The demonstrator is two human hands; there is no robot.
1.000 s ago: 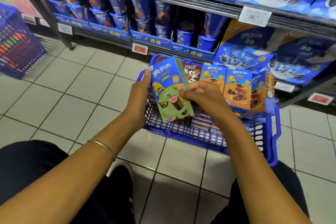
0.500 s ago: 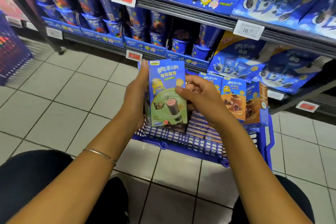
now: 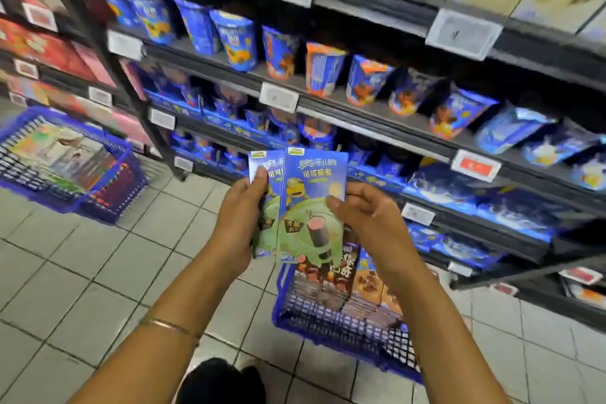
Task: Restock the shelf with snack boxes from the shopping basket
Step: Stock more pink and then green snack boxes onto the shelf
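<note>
Your left hand (image 3: 237,220) is gripping the rear box (image 3: 266,159) by its left edge, thumb lying across the front. Both boxes are showing white and yellow Chinese lettering, too blurred to read surely, plus a yellow cartoon figure and a green swirl. Your right hand (image 3: 370,223) is pinching the right edge of the front box (image 3: 311,207), thumb on its face, fingers curled. Both boxes are standing upright, overlapping, above the blue basket (image 3: 328,328) and in front of the shelf (image 3: 360,115). Both forearms are reaching forward.
</note>
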